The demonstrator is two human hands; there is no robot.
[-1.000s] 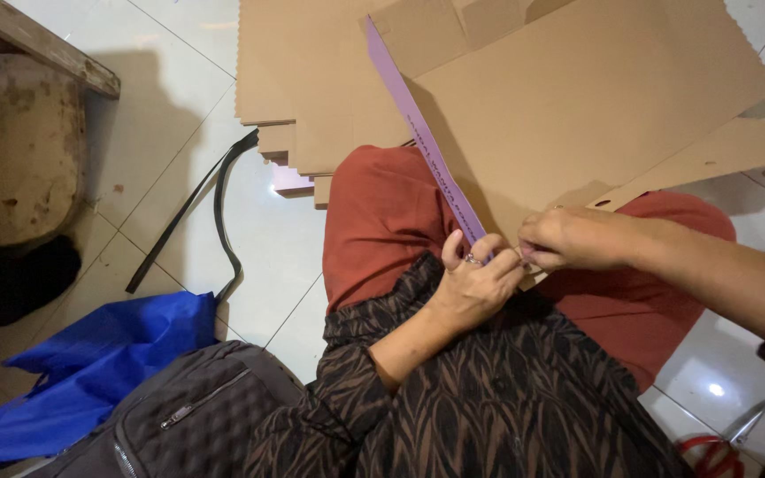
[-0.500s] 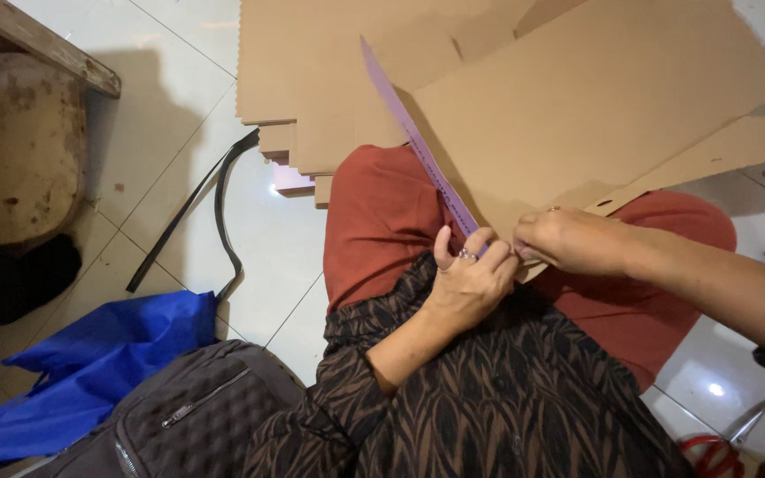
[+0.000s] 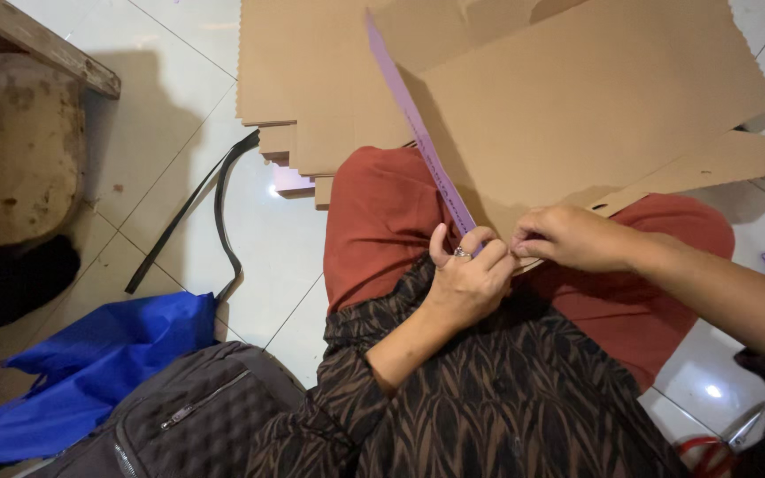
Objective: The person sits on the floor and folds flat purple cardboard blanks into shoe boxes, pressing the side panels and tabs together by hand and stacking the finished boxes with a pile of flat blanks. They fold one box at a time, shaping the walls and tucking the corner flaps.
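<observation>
Nearest the camera: a dark patterned sleeve (image 3: 453, 416) covers the left forearm, and beside it lies a black quilted bag (image 3: 179, 420) with a zip. A blue cloth bag (image 3: 90, 363) is crumpled on the floor just left of that. Red-handled scissors (image 3: 718, 447) show at the lower right edge, partly cut off.

On the lap, over red trousers (image 3: 382, 221): the left hand (image 3: 466, 279) is curled, a ring on one finger, thumb raised, fingers closed around the lower end of a purple strip (image 3: 413, 124). The right hand (image 3: 568, 237) comes in from the right, fingertips pressed together in a pinch at the near edge of a cardboard sheet (image 3: 595, 97), right where the strip meets it. The two hands touch or nearly touch at that corner; exact contact between the fingertips cannot be told.

The purple strip runs up and away from the hands along the left edge of the cardboard sheet, tilted toward the upper left. The sheet rests on the knees and leans away from the person.

Farther out: a stack of flat cardboard (image 3: 311, 80) lies on the white tiled floor (image 3: 179, 106) beyond the knees. A black strap (image 3: 223, 204) curls on the tiles to the left. A worn wooden stool (image 3: 28, 133) stands at the far left.
</observation>
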